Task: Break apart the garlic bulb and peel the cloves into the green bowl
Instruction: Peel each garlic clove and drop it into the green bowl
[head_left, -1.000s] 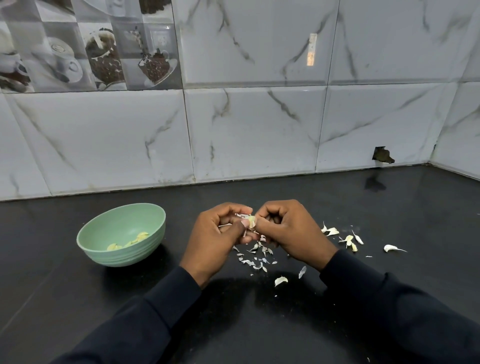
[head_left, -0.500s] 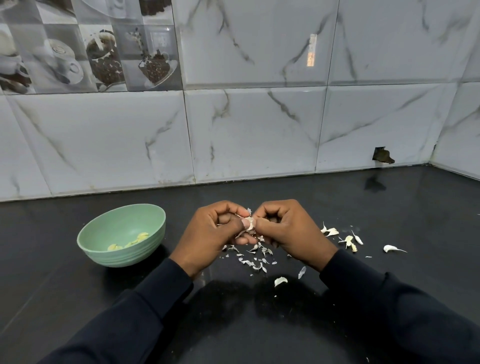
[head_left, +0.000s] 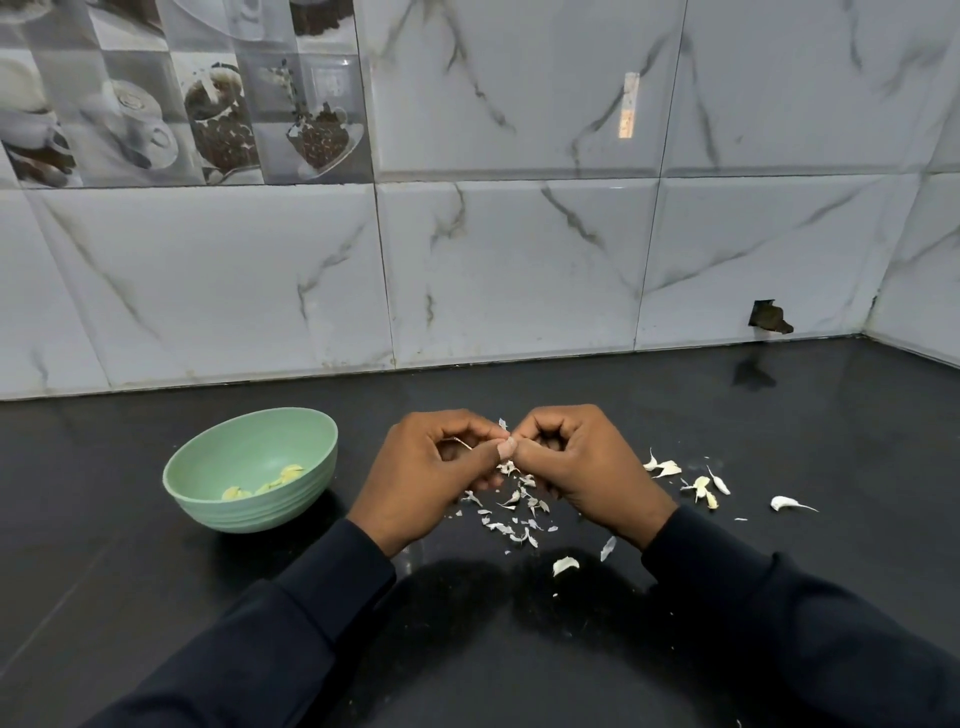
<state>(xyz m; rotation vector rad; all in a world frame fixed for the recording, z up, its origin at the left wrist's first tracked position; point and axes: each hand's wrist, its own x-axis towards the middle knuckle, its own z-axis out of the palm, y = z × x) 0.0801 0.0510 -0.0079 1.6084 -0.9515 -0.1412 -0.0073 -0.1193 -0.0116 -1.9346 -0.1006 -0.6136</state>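
Bare black counter (head_left: 498, 649) lies between the sleeves (head_left: 311, 623). Peel scraps (head_left: 514, 514) litter it under the hands. Left hand (head_left: 431, 478) and right hand (head_left: 582, 467) meet, fingers curled, thumbs pinching a garlic clove (head_left: 507, 448), mostly hidden, so I cannot tell its axis. Right of them a loose clove (head_left: 784, 503) lies crosswise, tail pointing right. The green bowl (head_left: 249, 512), holding peeled cloves (head_left: 288, 473), sits apart to the left; open counter runs back to the tiled wall (head_left: 519, 260).

Your left grip (head_left: 426, 478) and right grip (head_left: 587, 467) curl round the garlic clove (head_left: 506, 449), so you see only a pale sliver between the thumbs. Whether it is skinned cannot be told. Your sleeves (head_left: 779, 649) run off the bottom edge. The near wall of the green bowl (head_left: 249, 512) hides part of the peeled cloves (head_left: 291, 472) inside.
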